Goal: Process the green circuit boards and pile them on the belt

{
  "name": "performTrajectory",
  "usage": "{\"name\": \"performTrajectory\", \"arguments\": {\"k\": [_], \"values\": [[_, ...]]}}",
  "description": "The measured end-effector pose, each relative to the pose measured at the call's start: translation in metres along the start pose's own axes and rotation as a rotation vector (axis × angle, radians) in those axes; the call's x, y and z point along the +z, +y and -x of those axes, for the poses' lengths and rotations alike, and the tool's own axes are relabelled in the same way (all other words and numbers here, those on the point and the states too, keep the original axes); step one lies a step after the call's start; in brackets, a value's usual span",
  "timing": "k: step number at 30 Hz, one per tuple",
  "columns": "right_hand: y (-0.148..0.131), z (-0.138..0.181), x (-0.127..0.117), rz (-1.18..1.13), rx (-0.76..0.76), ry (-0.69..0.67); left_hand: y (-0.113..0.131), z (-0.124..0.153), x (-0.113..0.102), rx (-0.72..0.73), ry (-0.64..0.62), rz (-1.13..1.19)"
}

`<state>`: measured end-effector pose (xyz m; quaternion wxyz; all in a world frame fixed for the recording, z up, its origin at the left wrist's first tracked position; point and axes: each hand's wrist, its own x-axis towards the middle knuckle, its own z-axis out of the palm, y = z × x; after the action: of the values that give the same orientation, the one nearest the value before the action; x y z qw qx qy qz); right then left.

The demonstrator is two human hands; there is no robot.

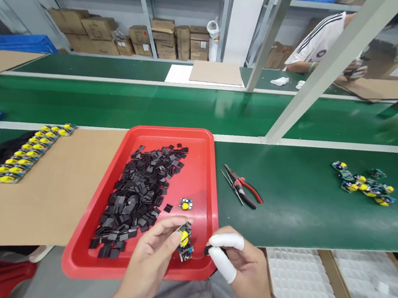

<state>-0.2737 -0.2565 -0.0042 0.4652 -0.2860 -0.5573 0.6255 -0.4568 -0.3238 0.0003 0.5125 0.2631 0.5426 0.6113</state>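
My left hand (156,250) is closed on a small circuit board (184,241) with a yellow component, holding it above the near right part of a red tray (214,212). To its right, my right hand (242,256), with white finger cots on thumb and forefinger, pinches a small black piece (207,249), mostly hidden by the fingertips. The two hands are apart. A heap of flat black plastic pieces (144,180) fills the tray's left side. Another small circuit board (185,204) lies in the tray, with a single black piece (168,208) beside it.
Pliers (244,186) and thin tweezers (231,187) lie right of the tray. Several boards (363,186) are piled farther right. Rows of boards (32,153) stand on cardboard (64,188) at left. A slanted post (332,69) rises ahead; a person (319,42) works across the green bench.
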Motion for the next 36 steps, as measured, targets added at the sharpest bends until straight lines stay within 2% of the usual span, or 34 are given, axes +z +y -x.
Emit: {"name": "performTrajectory", "arguments": {"k": [4, 8, 12, 17, 19, 22, 24, 28, 31, 36], "values": [[0.003, -0.001, 0.001, -0.031, 0.028, -0.011, -0.001, -0.003, 0.005, -0.110, 0.025, 0.157], [0.008, -0.002, 0.001, -0.085, 0.047, -0.008, -0.007, -0.003, 0.009, -0.148, 0.000, 0.151], [0.011, -0.005, -0.001, -0.184, 0.108, 0.003, -0.013, -0.001, 0.007, -0.083, 0.029, 0.081], [0.008, -0.006, -0.004, -0.264, 0.151, -0.011, -0.014, 0.003, 0.008, 0.126, 0.002, -0.274], [0.007, -0.005, -0.005, -0.278, 0.150, -0.016, -0.013, 0.004, 0.011, 0.176, -0.009, -0.315], [0.006, -0.005, -0.003, -0.300, 0.150, -0.031, -0.014, 0.004, 0.013, 0.167, 0.034, -0.301], [0.006, -0.004, -0.001, -0.313, 0.141, -0.037, -0.014, 0.004, 0.012, 0.090, 0.049, -0.268], [0.005, 0.000, 0.003, -0.258, 0.121, 0.017, -0.013, 0.007, 0.008, -0.075, -0.003, -0.057], [0.003, 0.003, 0.006, -0.144, 0.106, 0.065, -0.012, 0.010, 0.006, -0.072, -0.067, 0.047], [0.002, 0.006, 0.012, 0.022, 0.036, 0.073, -0.011, 0.015, 0.004, -0.023, -0.169, -0.020]]}}
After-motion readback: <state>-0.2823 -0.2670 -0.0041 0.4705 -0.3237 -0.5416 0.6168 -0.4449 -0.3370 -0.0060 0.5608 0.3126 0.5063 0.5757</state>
